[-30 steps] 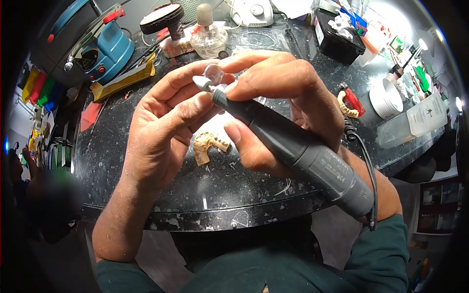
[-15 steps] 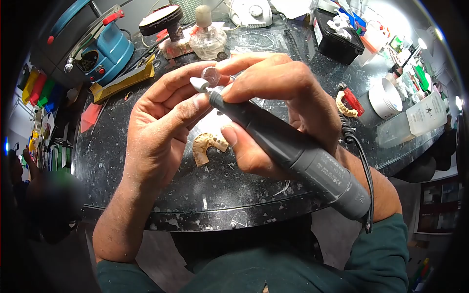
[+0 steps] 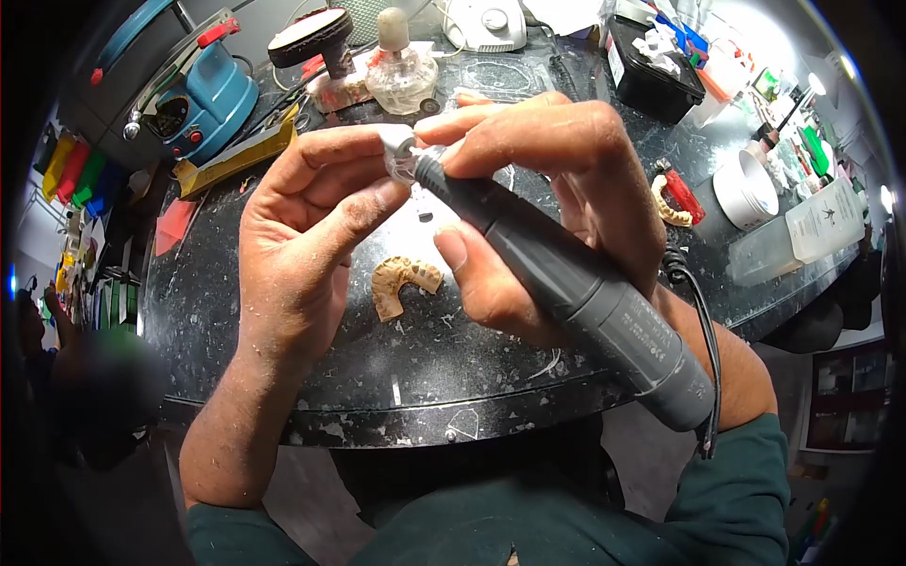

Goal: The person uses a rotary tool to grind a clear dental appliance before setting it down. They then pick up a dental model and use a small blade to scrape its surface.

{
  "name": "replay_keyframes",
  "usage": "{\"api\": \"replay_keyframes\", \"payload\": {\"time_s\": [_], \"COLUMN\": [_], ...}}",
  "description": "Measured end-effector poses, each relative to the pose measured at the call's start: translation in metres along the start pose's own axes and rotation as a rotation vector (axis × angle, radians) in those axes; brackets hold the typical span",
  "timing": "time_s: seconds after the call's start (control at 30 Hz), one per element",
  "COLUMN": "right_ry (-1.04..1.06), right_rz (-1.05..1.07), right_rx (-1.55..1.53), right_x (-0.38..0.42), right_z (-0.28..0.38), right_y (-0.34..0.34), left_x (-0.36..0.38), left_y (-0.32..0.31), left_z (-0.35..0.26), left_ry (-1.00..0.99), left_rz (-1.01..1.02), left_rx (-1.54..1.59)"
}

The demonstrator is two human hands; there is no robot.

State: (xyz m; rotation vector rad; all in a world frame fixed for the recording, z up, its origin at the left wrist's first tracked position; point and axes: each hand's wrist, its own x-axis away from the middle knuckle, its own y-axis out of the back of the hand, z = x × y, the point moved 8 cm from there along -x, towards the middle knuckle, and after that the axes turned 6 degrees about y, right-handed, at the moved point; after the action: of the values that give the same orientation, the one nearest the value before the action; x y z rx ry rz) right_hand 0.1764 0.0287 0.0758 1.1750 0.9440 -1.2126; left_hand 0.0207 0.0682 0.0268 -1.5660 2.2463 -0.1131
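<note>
My right hand (image 3: 585, 179) is wrapped round a dark grey rotary handpiece (image 3: 576, 283), its cable trailing at the lower right. A pale pointed grinding bit (image 3: 396, 140) sticks out of its tip, up at my left fingertips. Between thumb and fingers, my left hand (image 3: 293, 226) pinches a small clear plastic piece (image 3: 401, 168); its full shape is partly hidden. The bit overlaps that piece in view and seems to touch it. Below the hands, a cream horseshoe-shaped dental cast (image 3: 389, 283) lies on the black worktop (image 3: 236, 377).
At the back stand a glass spirit burner (image 3: 401, 80), a white control box (image 3: 486, 24) and a blue machine (image 3: 212, 99). A black bin (image 3: 651, 75), white tub (image 3: 744, 189), clear container (image 3: 797, 236) and another cast (image 3: 668, 203) with a red part are on the right.
The bit has tipped up and moved slightly right, onto the clear piece. My left hand has turned the piece a little, and the handpiece has shifted slightly.
</note>
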Motion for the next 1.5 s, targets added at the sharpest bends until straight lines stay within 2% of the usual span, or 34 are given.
{"api": "replay_keyframes", "payload": {"time_s": [0.33, 0.47, 0.53, 0.6, 0.67, 0.7, 0.8, 0.87, 0.93, 1.07, 1.1, 1.2, 1.27, 1.33, 1.43, 1.5], "right_ry": [-0.001, 0.033, -0.026, -0.040, 0.018, -0.043, -0.054, -0.041, 0.013, -0.042, 0.005, 0.035, -0.005, 0.013, 0.073, 0.045], "right_rz": [-0.030, 0.051, -0.084, -0.049, 0.073, 0.048, -0.062, -0.046, 0.092, -0.046, 0.127, 0.137, 0.147, 0.030, 0.155, 0.091], "right_rx": [-0.040, -0.018, -0.073, -0.088, -0.022, -0.045, -0.085, -0.082, -0.012, -0.071, -0.057, 0.010, -0.009, 0.006, 0.081, 0.064], "right_x": [0.000, -0.001, -0.001, -0.001, -0.002, -0.002, -0.002, -0.001, -0.002, -0.002, -0.001, -0.001, -0.002, -0.005, -0.004, -0.005], "right_z": [0.001, 0.005, 0.002, 0.002, 0.006, 0.005, 0.003, 0.002, 0.007, 0.002, 0.006, 0.006, 0.004, 0.004, 0.005, 0.005], "right_y": [0.002, -0.003, 0.003, 0.003, -0.002, -0.001, 0.002, 0.003, -0.001, 0.002, -0.003, -0.002, -0.001, 0.002, -0.001, 0.000], "left_x": [0.000, 0.000, 0.001, 0.000, -0.001, 0.000, 0.000, -0.001, 0.000, 0.001, 0.000, 0.000, 0.001, 0.002, 0.002, 0.002], "left_y": [0.002, 0.002, 0.000, 0.000, -0.003, -0.002, 0.002, -0.004, -0.005, -0.003, -0.003, -0.004, 0.001, -0.003, -0.006, -0.005], "left_z": [-0.007, -0.009, -0.010, -0.011, -0.015, -0.015, -0.011, -0.014, -0.015, -0.013, -0.013, -0.013, -0.006, -0.006, -0.007, -0.006], "left_ry": [-0.124, -0.156, -0.157, -0.159, -0.203, -0.203, -0.164, -0.190, -0.187, -0.194, -0.195, -0.181, -0.074, -0.053, -0.011, 0.010], "left_rz": [-0.021, 0.011, 0.013, 0.014, 0.052, 0.053, 0.044, 0.072, 0.062, 0.080, 0.081, 0.085, 0.003, -0.005, -0.004, 0.000], "left_rx": [-0.091, -0.089, -0.097, -0.107, -0.148, -0.147, -0.152, -0.149, -0.147, -0.132, -0.132, -0.120, -0.110, -0.104, -0.076, -0.053]}}
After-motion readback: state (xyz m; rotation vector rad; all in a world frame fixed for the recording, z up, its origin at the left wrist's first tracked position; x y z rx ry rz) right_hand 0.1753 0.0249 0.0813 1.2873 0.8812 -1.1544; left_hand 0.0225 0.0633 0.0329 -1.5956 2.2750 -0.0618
